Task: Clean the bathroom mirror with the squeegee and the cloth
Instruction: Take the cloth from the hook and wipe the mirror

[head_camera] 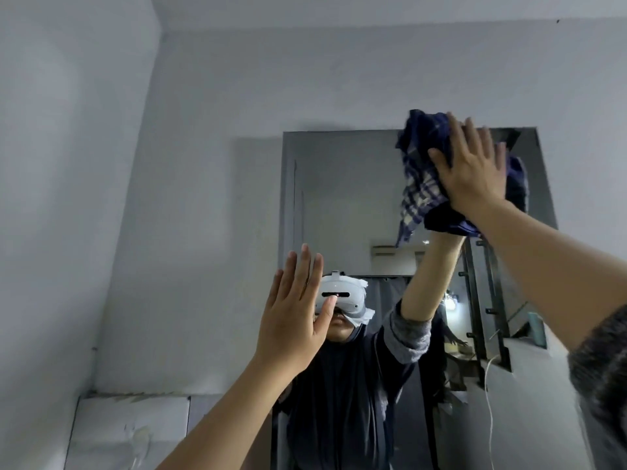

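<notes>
One mirror [339, 198] on a grey wall [203, 164]: right hand [471, 167] is pressing one checked cloth [420, 184] against it (fingers spread); left hand [291, 310] is hovering, flat.

The right hand [470, 171] presses a blue checked cloth [424, 184] flat (fingers straight) against the mirror [342, 198].

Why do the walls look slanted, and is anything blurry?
Head view: the wide-angle lens makes the wall corner and mirror edges lean; the light is dim and grey; the right hand on the cloth is slightly soft, and the sleeve at the right edge blurriest.
</notes>
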`<state>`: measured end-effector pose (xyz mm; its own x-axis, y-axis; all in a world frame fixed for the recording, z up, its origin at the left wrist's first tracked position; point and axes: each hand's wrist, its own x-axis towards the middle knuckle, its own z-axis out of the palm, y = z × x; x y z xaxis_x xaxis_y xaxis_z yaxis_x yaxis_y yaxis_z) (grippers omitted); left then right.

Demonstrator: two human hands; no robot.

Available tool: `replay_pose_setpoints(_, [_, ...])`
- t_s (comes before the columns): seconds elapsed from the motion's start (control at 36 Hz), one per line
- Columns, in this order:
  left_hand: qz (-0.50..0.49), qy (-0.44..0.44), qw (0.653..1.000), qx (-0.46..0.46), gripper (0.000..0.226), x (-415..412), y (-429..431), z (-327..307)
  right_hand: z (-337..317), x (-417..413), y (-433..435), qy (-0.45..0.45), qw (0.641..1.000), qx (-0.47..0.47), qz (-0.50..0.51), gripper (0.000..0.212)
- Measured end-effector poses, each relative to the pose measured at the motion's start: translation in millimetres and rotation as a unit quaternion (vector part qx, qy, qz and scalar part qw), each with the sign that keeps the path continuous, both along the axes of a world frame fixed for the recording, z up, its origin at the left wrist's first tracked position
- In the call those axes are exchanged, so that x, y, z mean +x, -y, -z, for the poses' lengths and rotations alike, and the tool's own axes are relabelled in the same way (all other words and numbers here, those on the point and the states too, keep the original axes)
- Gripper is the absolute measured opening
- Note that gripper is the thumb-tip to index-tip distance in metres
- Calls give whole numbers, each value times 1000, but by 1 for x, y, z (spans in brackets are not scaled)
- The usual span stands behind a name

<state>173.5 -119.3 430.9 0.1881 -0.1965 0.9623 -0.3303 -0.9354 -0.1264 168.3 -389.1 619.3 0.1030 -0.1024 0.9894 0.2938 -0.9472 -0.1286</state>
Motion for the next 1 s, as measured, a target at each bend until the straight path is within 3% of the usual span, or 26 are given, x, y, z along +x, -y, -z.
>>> replay_pose_setpoints(0.14, [5, 2, 1000, 0, 62, -1, 0, 1, 17, 1, 46, -13, 988, 154, -12, 61])
replay_pose_setpoints(0.31, [8, -2, 1000, -5, 62, -2, 3, 2, 29, 4, 29, 5, 936, 350, -35, 60])
replay_pose_setpoints(0.44, [5, -3, 1000, 0, 63, -1, 0, 2, 36, 6, -17, 13, 926, 375, -46, 59])
replay_pose_setpoints(0.58, [29, -20, 999, -18, 63, -5, 4, 5, 35, 2, -72, 7, 963, 263, -59, 60])
replay_pose_setpoints(0.75, [43, -33, 998, -26, 61, -7, 7, 45, 48, 0, -139, 14, 998, -7, -53, 57])
replay_pose_setpoints(0.83, [51, -42, 997, -43, 59, -10, 9, 72, 66, -1, -152, 18, 987, -159, -26, 55])
replay_pose_setpoints(0.92, [58, -49, 995, -60, 58, -12, 11, 92, 80, -1, -137, 4, 953, -303, -2, 56])
replay_pose_setpoints(1.0, [65, -46, 994, -76, 58, -12, 13, 98, 83, -4, -99, -4, 924, -381, 26, 57])
